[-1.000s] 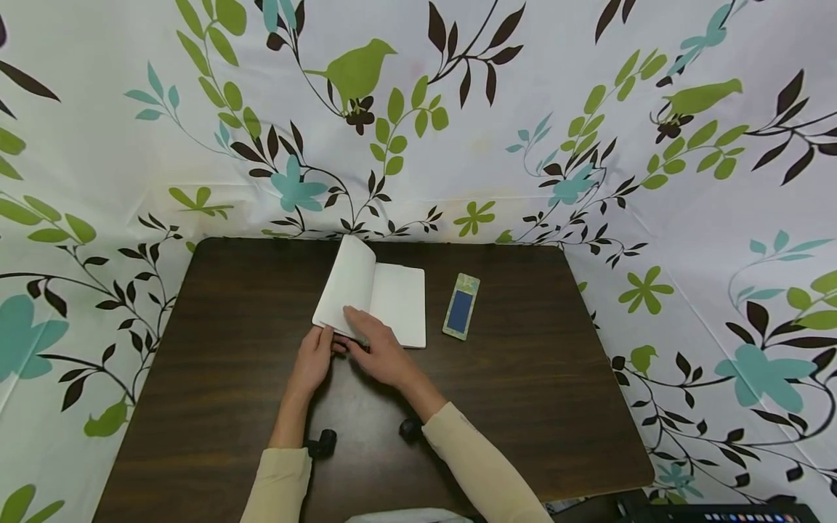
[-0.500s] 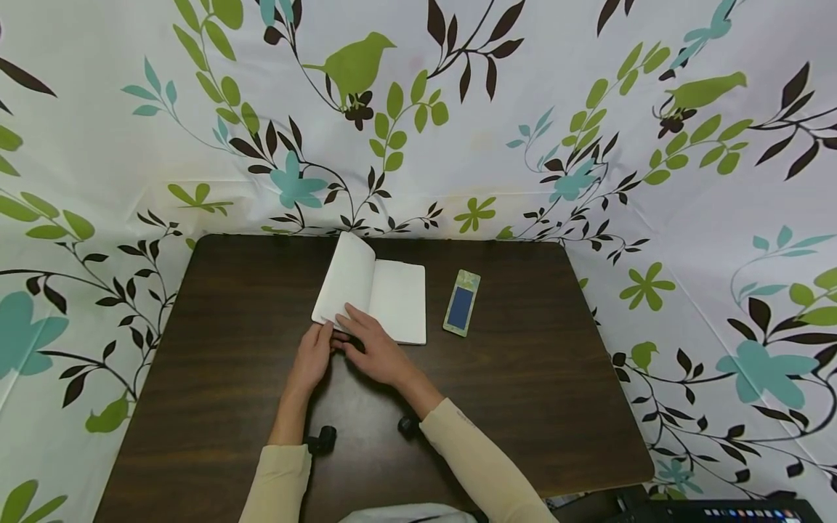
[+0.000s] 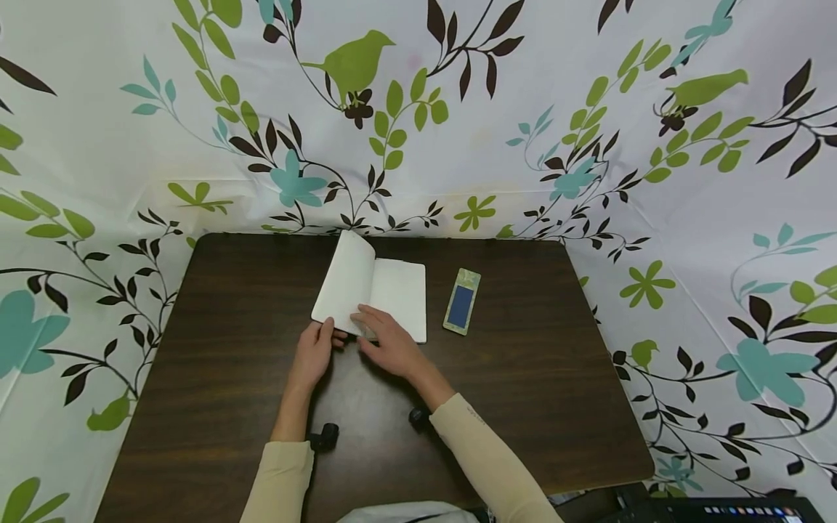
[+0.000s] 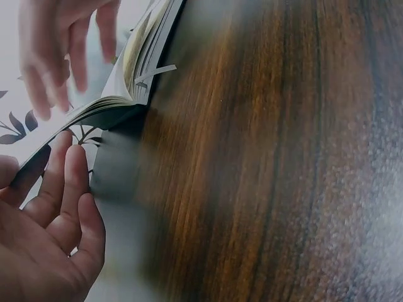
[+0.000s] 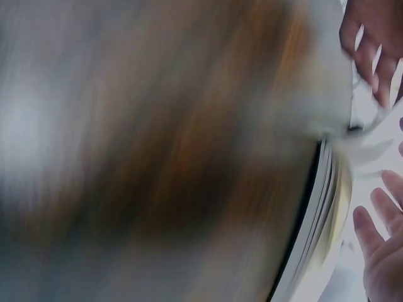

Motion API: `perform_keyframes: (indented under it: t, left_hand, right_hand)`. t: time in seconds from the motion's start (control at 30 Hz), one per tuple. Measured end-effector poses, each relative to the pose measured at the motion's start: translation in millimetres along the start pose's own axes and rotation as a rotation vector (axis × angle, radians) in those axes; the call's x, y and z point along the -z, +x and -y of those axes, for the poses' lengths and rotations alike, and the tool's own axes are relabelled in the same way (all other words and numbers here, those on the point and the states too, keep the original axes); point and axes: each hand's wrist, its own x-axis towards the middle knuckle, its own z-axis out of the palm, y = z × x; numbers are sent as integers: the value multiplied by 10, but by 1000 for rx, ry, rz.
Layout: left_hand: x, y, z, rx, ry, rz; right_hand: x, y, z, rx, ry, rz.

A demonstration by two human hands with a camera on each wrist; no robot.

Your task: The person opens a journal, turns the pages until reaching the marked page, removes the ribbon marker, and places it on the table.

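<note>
An open notebook (image 3: 399, 298) with blank white pages lies toward the back of the table, its left side raised off the surface. My left hand (image 3: 314, 352) grips the near corner of that raised side, thumb on the page and fingers underneath, as the left wrist view shows. My right hand (image 3: 390, 345) is over the near edge by the spine, its fingers extended and loosely spread; whether they touch the paper is unclear. In the left wrist view a pale ribbon strip (image 4: 165, 69) sticks out from the notebook's pages.
To the right of the notebook lies a slim yellow-green patterned pack (image 3: 462, 301) with a dark blue panel. The dark wood table (image 3: 536, 407) meets a patterned cloth (image 3: 458, 145) at its back edge. A black device with lit keys (image 3: 745, 511) stands at the lower right.
My right hand has drawn a little to the right across the page, away from the left hand. The left hand keeps its grip on the raised side of the notebook.
</note>
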Motion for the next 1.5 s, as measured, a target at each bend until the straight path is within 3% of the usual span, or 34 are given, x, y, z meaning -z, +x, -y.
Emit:
perform_keyframes:
  t: [0.23, 0.37, 0.53, 0.97, 1.03, 1.2, 1.27, 1.33, 1.5]
  left_hand:
    - [-13, -17, -11, 2, -10, 4]
    - [-12, -12, 0, -6, -20, 8]
    - [-16, -4, 15, 9, -17, 13]
    - [9, -10, 25, 0, -26, 36]
    - [10, -9, 25, 1, -22, 36]
    - [4, -1, 34, -1, -23, 28]
    - [6, 1, 36, -3, -24, 25]
    - [8, -2, 33, -1, -28, 24]
    - [5, -9, 14, 3, -29, 41]
  right_hand:
    - [230, -76, -424, -100, -209, 14]
    - [314, -159, -568, -141, -228, 69]
    - [347, -215, -624, -126, -218, 117]
    - [345, -227, -641, -109, -201, 96]
    - [337, -245, -653, -102, -246, 84]
    - [335, -299, -684, -44, -470, 3]
    - [349, -312, -689, -41, -493, -62]
    - [362, -310, -691, -71, -448, -135]
    - [381, -265, -668, -206, -137, -293]
